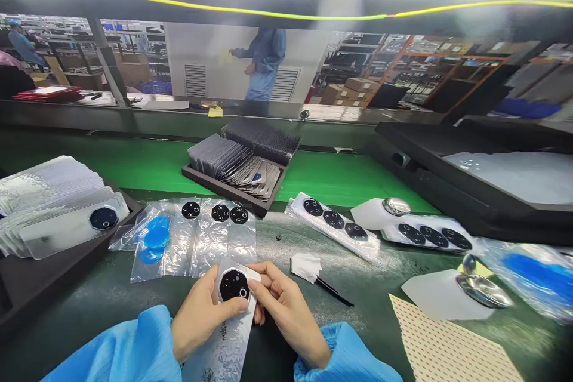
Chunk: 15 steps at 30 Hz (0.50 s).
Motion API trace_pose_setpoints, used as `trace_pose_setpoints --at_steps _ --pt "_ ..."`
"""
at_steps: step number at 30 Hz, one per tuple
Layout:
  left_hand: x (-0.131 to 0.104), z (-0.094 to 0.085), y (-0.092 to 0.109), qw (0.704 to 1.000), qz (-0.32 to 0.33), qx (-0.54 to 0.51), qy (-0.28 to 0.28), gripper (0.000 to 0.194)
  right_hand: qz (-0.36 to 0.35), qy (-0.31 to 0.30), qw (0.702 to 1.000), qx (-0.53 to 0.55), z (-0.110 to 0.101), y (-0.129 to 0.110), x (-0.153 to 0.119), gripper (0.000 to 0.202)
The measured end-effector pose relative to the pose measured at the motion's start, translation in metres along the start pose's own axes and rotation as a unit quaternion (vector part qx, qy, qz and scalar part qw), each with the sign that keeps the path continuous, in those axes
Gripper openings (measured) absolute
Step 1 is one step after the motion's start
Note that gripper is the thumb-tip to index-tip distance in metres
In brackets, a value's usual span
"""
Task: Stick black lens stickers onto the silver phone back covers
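Between my two hands is a pale, shiny phone back cover (230, 349) with a round black camera lens plate (234, 284) at its upper end. My left hand (197, 313) wraps its left edge, thumb lying across the lower part of the lens plate. On the other side, my right hand (286, 307) pinches the upper right edge, thumb on top by the plate; its fingertips are partly hidden. Just beyond lie clear plastic sleeves (179, 249) with several black lens plates (220, 213) and blue film discs (154, 239).
At left, a black tray (49, 280) holds stacked pale covers (54, 197). A tray of dark covers (224, 158) stands on the green mat (147, 161). To the right lie tweezers (333, 290), bagged lens plates (333, 221), metal-capped bottles (452, 292) and a dotted sheet (447, 340).
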State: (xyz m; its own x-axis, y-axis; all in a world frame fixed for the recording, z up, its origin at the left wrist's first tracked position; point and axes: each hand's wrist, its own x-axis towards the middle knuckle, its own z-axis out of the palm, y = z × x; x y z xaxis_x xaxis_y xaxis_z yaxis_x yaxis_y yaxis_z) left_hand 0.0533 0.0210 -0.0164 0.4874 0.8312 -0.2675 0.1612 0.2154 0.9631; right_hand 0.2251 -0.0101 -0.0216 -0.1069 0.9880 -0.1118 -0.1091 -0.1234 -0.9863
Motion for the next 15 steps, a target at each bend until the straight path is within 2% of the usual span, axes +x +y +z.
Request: trace_pose_setpoints --at_steps 4,8,12,15 --pt "-0.003 0.0 0.005 1.0 0.009 0.003 -0.008 0.036 -0.011 0.001 1.0 0.002 0.003 0.001 -0.003 0.043" --pt "-0.006 -0.004 0.01 0.999 0.016 0.024 -0.023 0.031 -0.014 -0.037 0.999 0.034 0.003 -0.003 -0.004 0.042" --pt "-0.005 -0.013 0.006 0.995 0.03 0.045 -0.081 0.033 -0.007 -0.072 0.997 0.038 0.001 -0.005 -0.003 0.043" --pt "-0.003 -0.021 0.004 0.987 0.051 0.056 -0.144 0.036 0.012 -0.056 0.998 0.007 0.0 0.0 0.0 0.042"
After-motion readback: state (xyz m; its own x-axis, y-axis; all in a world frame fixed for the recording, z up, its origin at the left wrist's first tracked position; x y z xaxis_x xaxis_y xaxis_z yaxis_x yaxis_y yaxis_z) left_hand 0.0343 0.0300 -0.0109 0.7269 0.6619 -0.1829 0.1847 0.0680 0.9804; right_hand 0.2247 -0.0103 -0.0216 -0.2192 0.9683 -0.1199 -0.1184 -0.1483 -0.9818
